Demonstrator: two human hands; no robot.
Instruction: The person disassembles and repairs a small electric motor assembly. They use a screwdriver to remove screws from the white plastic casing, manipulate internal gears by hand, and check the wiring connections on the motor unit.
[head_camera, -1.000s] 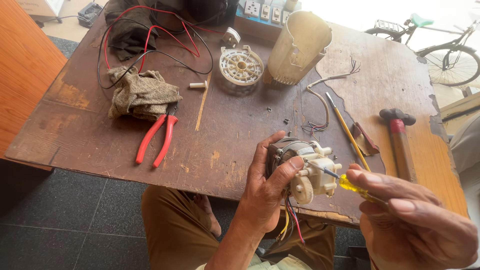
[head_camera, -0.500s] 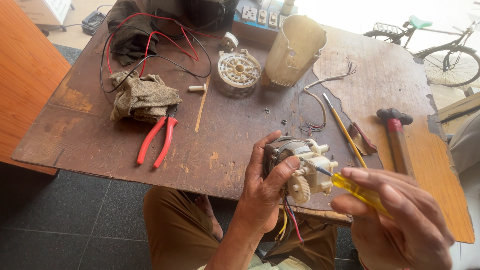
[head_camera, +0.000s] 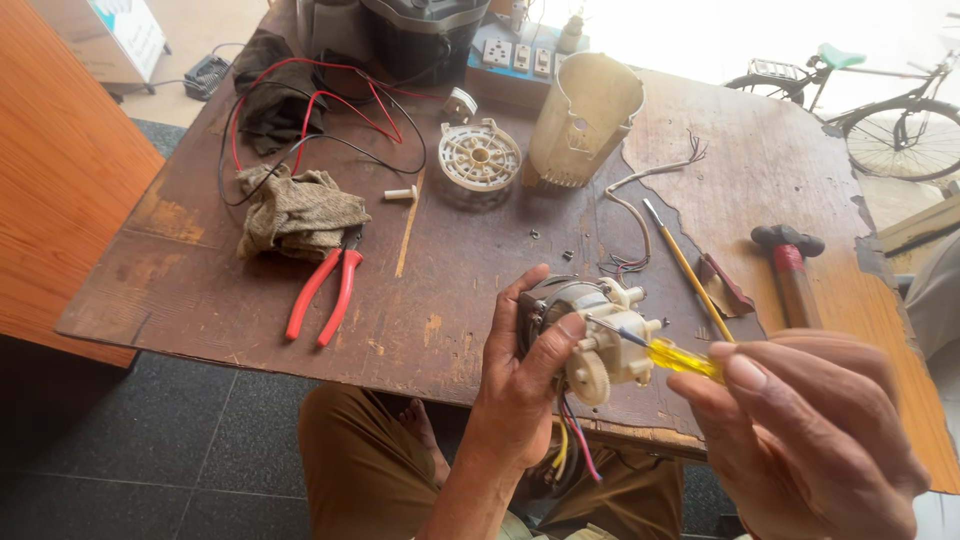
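A worn wooden table is seen, bearing a cream plastic housing, a crumpled rag, red-handled pliers and a hammer. A small electric motor with a cream gear assembly is held above the table's near edge, gripped in the closed left hand. A yellow-handled screwdriver is gripped in the closed right hand, its tip set against the gear assembly. Coloured wires hang beneath the motor.
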